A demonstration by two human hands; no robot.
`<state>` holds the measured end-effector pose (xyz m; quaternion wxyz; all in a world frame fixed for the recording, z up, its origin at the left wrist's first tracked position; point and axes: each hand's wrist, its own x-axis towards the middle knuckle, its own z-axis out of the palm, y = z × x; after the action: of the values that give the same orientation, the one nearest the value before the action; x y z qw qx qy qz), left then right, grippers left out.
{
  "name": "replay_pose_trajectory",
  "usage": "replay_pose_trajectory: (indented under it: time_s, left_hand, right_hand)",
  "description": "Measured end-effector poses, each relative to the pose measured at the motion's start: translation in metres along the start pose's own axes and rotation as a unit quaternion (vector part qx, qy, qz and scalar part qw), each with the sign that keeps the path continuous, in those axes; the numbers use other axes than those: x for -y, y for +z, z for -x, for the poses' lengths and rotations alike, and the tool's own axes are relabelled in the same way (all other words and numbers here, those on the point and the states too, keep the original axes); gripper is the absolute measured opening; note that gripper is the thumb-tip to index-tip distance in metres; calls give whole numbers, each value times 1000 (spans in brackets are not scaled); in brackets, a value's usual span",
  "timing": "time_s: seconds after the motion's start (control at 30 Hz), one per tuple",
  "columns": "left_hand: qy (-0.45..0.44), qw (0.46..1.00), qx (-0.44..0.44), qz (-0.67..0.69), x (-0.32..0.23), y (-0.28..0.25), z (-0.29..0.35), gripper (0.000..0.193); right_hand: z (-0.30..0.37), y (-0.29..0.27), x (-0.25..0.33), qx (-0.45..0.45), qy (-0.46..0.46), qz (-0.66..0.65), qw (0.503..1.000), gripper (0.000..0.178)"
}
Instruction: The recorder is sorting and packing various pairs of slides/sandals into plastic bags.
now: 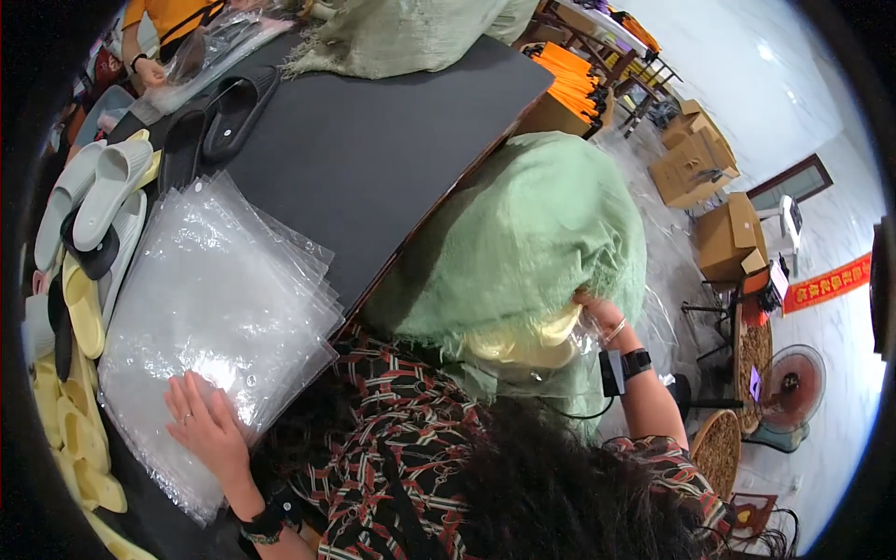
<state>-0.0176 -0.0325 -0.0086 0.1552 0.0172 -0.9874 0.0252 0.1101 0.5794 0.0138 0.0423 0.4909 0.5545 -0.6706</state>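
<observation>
My left hand (207,429) lies flat with its fingers spread on a fanned stack of clear plastic bags (233,299), at the left of the dark table. At the table's right edge bulges a big light-green woven sack (523,233). My right hand (602,315) is closed at the sack's gathered rim, where the cloth bunches into folds by the fingertips. Just under that rim, pale yellow slippers (537,347) show through clear plastic, which reaches to my right wrist. How far the slippers sit inside the sack is hidden.
Yellow slippers (82,425), grey slippers (107,191) and black slippers (238,117) line the table's left side. A beige sack (401,37) lies at the far end. Another person's hand (149,73) handles clear plastic. Cardboard boxes (695,168) and a fan (793,387) stand right.
</observation>
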Motion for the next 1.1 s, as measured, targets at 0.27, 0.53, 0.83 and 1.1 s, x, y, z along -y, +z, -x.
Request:
replay_pose_trajectory:
  time_s: [0.27, 0.53, 0.83, 1.1]
  left_hand:
    - [10, 1000, -4, -5, 2, 6, 0, 51]
    - [8, 1000, -16, -9, 3, 0, 0, 52]
    - [-1, 999, -5, 34, -7, -13, -1, 53]
    - [0, 998, -14, 58, -8, -20, 0, 54]
  right_hand:
    - [62, 23, 47, 121, -26, -54, 991, 24]
    - [120, 48, 126, 175, -257, -107, 944, 34]
    - [88, 177, 254, 302, -350, -102, 881, 37]
    - [41, 308, 249, 305, -318, -4, 898, 52]
